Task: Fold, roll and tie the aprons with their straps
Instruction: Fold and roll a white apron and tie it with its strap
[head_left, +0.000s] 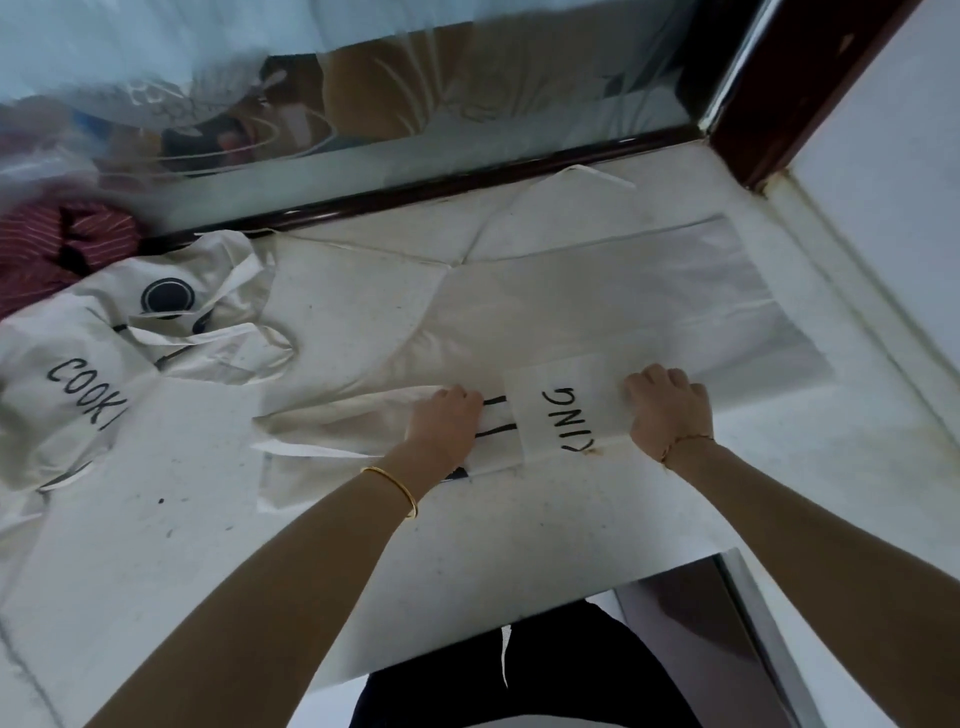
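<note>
A white counter (182, 519), flecked with small dark marks, runs up to a window (467, 78) edged by a dark wooden frame (415, 192).

A cream apron (571, 322) lies spread across the counter, folded lengthwise into a long band. A flap printed with the letters "KING" is turned over at the near edge. The left hand (447, 421) and the right hand (667, 410) sit on either side of that flap. Both have their fingers curled down, gripping the near edge of the fabric.

Several things could go wrong from here. If one hand turns the cloth faster than the other, the roll would likely come out slanted or cone-shaped. The layers look loose and creased, so they may slip apart and bulge. A strap (597, 174) lies at the far end beside the window frame; if it gets rolled inside, nothing would be left for tying. A thin flat strip of cloth (301, 449) also sticks out left of the hands and could snag.

To the left is a crumpled pile of aprons (78, 364), one printed "COOKI", just beside the spread apron. Behind it is a red striped cloth (47, 249). The glass shows blurred reflections. A white wall (883, 182) closes the right side. The left wrist wears a gold bangle (392, 488).
</note>
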